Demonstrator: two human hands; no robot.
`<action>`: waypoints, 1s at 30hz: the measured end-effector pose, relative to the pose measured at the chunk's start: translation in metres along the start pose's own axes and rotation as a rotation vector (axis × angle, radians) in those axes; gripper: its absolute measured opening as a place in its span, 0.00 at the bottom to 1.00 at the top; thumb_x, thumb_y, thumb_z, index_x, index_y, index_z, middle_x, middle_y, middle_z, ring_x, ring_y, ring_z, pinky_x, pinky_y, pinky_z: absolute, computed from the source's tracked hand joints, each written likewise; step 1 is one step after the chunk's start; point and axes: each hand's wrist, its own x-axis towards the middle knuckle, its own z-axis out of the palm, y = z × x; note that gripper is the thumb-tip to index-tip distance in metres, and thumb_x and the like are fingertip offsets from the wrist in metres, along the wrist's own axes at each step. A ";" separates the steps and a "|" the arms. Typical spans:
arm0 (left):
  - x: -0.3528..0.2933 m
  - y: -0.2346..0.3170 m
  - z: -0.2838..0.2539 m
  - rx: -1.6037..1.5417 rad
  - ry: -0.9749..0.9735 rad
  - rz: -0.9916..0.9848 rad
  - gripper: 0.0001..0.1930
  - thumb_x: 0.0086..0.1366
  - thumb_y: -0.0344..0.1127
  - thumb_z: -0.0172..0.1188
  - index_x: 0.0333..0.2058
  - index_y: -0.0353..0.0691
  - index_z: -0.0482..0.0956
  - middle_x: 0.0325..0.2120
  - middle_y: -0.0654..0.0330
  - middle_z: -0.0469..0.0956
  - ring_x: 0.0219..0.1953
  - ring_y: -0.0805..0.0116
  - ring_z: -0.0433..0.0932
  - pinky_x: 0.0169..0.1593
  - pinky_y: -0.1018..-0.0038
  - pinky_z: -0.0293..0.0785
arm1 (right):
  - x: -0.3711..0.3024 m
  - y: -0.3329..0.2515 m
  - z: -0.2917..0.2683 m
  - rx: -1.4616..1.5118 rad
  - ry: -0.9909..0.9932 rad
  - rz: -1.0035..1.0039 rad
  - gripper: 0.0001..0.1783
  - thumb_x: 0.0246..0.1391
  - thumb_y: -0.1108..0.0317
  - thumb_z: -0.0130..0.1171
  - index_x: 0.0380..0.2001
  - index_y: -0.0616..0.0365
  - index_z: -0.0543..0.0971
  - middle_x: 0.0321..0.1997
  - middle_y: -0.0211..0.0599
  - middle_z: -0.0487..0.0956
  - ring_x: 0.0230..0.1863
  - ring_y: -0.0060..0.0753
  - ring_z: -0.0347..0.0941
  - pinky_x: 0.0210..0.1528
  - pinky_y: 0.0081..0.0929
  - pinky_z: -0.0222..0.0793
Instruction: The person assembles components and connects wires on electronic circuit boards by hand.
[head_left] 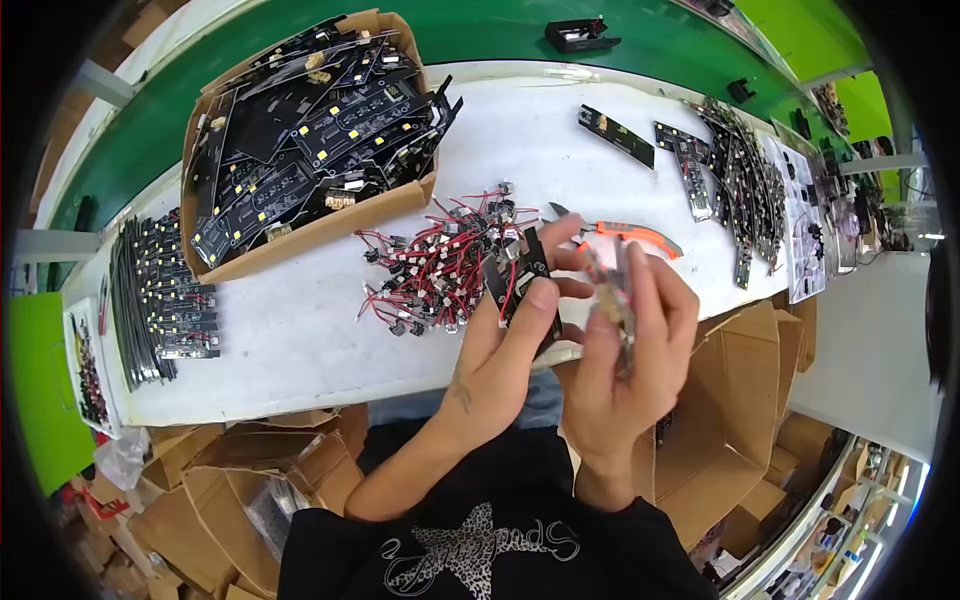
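Observation:
Above the table's near edge, my left hand (pixel 490 375) grips a black circuit board (pixel 540 268), thumb across its face and fingers behind. A short red wire lies over that board. My right hand (pixel 640 365), just beside it, pinches a small narrow piece (pixel 614 303) with tan bits; motion blurs it, so its kind is unclear. Cutters with orange-and-grey handles (pixel 640 236) lie on the table behind my hands, partly hidden by them. Left of the board spreads a heap of red-wired connectors (pixel 440 262).
A cardboard box (pixel 310 240) full of black boards stands at the far left. Stacked boards (pixel 180 290) lie at the left edge, more boards (pixel 740 190) at the right. One board (pixel 617 137) lies alone at the back. Open cartons (pixel 725 400) stand below the near edge.

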 end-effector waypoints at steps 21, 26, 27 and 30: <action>-0.006 0.016 -0.011 0.174 -0.030 -0.119 0.14 0.69 0.31 0.50 0.51 0.32 0.71 0.39 0.55 0.79 0.35 0.72 0.79 0.26 0.78 0.76 | 0.019 -0.009 -0.028 0.925 0.004 0.623 0.34 0.45 0.89 0.58 0.58 0.71 0.64 0.47 0.47 0.75 0.43 0.31 0.76 0.46 0.27 0.75; -0.012 0.012 -0.012 0.248 -0.024 -0.033 0.21 0.63 0.24 0.54 0.56 0.32 0.66 0.46 0.56 0.77 0.46 0.70 0.77 0.42 0.73 0.77 | 0.016 0.000 -0.028 0.929 -0.059 0.599 0.25 0.42 0.88 0.63 0.46 0.67 0.68 0.42 0.45 0.79 0.42 0.29 0.77 0.46 0.27 0.73; -0.011 0.012 -0.014 0.229 -0.044 -0.065 0.25 0.60 0.22 0.56 0.57 0.32 0.63 0.49 0.55 0.75 0.51 0.69 0.74 0.50 0.71 0.74 | 0.016 0.000 -0.028 0.896 -0.083 0.605 0.24 0.41 0.88 0.64 0.43 0.66 0.69 0.41 0.44 0.79 0.41 0.28 0.77 0.46 0.27 0.73; -0.013 0.018 -0.009 0.195 -0.081 -0.130 0.26 0.60 0.20 0.55 0.57 0.30 0.63 0.49 0.54 0.75 0.52 0.67 0.74 0.53 0.70 0.73 | 0.011 0.000 -0.022 0.902 -0.105 0.629 0.24 0.39 0.87 0.67 0.40 0.62 0.69 0.38 0.40 0.79 0.39 0.25 0.76 0.45 0.25 0.73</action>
